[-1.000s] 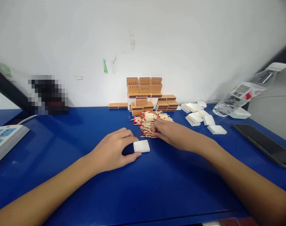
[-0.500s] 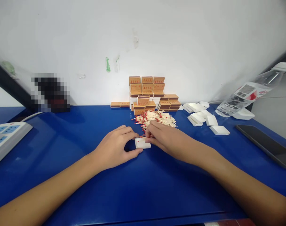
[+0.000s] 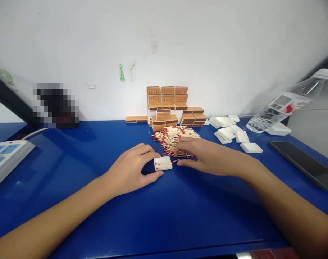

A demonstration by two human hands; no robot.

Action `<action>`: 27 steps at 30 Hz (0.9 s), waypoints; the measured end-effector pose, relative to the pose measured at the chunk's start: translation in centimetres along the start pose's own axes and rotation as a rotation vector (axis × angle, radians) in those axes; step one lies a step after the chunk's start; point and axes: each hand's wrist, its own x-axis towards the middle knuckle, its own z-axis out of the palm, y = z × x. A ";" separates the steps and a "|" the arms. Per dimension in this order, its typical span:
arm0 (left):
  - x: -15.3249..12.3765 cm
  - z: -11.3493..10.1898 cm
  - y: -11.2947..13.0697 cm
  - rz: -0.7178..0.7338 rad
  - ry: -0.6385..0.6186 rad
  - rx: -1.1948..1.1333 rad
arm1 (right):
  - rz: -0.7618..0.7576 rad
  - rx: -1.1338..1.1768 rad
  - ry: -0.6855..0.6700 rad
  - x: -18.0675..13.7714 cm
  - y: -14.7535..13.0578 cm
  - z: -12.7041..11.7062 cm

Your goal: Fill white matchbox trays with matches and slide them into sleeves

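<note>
My left hand [image 3: 133, 167] steadies a small white matchbox tray [image 3: 164, 159] on the blue table, with its thumb at the near edge and its fingers at the far edge. A few red-tipped matches lie inside the tray, heads to the left. My right hand [image 3: 204, 154] hovers just right of the tray, thumb and fingers apart. A single match [image 3: 176, 161] lies between the tray's right end and that thumb, its head toward the tray. Behind the hands spreads a heap of loose matches [image 3: 177, 135], partly covered by my right fingers.
Brown matchboxes [image 3: 168, 99] are stacked against the wall behind the heap. Several white trays [image 3: 251, 148] lie to the right, beside a tilted plastic bottle [image 3: 279, 108] and a phone [image 3: 301, 162]. A power strip [image 3: 13, 158] sits at the left.
My right hand has drawn back to the right from over the tray and its fingers have opened. More matches now show in the tray. My left hand stays in place.
</note>
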 end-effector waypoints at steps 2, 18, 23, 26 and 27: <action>0.0 0.0 0.0 -0.006 -0.009 -0.003 | 0.002 0.016 -0.022 0.2 -0.1 0.3; 0.1 0.1 -0.1 0.013 -0.003 -0.007 | 0.023 0.035 -0.061 -0.1 0.0 0.7; 0.0 0.1 -0.1 0.007 0.006 -0.015 | 0.012 0.032 0.095 0.0 -0.8 0.5; 0.0 0.1 0.0 0.009 -0.001 -0.023 | -0.020 0.047 0.187 0.5 -2.0 1.3; 0.1 0.1 0.0 0.011 -0.002 -0.025 | -0.030 0.046 0.180 0.6 -2.3 1.6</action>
